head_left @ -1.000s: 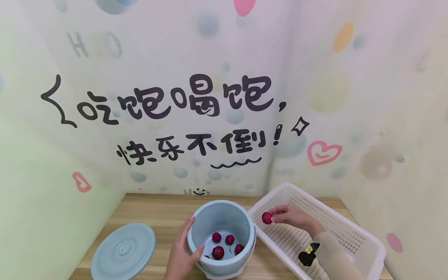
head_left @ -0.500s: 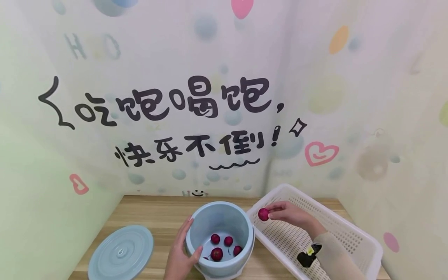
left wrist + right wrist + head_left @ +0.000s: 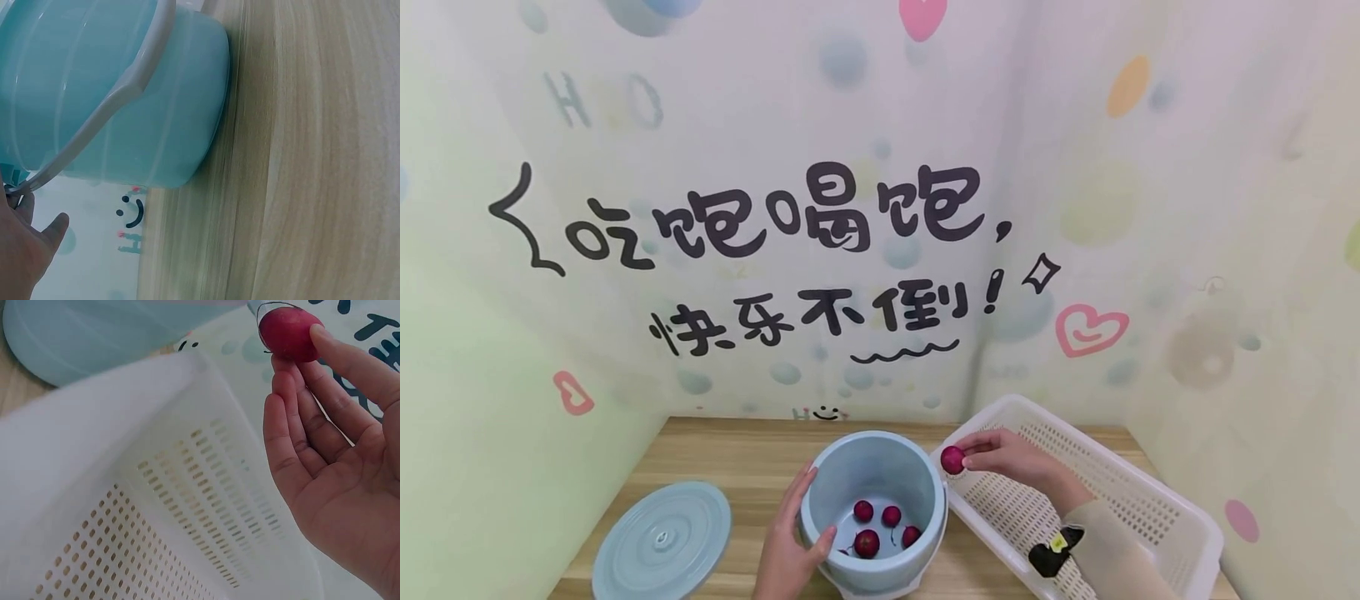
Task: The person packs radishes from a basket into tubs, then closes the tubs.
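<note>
My right hand [image 3: 1011, 456] pinches a round red radish [image 3: 952, 460] between thumb and fingertips, over the near-left end of the white basket. A thin root curls around this radish [image 3: 289, 332] in the right wrist view. Several more radishes [image 3: 867, 543] lie in the bottom of the light blue bucket [image 3: 835, 450]. My left hand [image 3: 786, 537] rests against the bucket's left side, fingers and thumb spread at its rim. In the left wrist view, the left hand [image 3: 28, 250] shows beside the bucket's pale handle [image 3: 128, 87], its other fingers partly hidden.
The white perforated basket [image 3: 1150, 479] stands right of the bucket. A round blue lid [image 3: 662, 537] lies at left on the wooden table [image 3: 737, 450]. A patterned wall with black lettering [image 3: 820, 221] rises behind the table.
My right hand has moved left with the radish, from over the basket toward the bucket's rim. The left hand and bucket stay in place; the head view shifts slightly.
</note>
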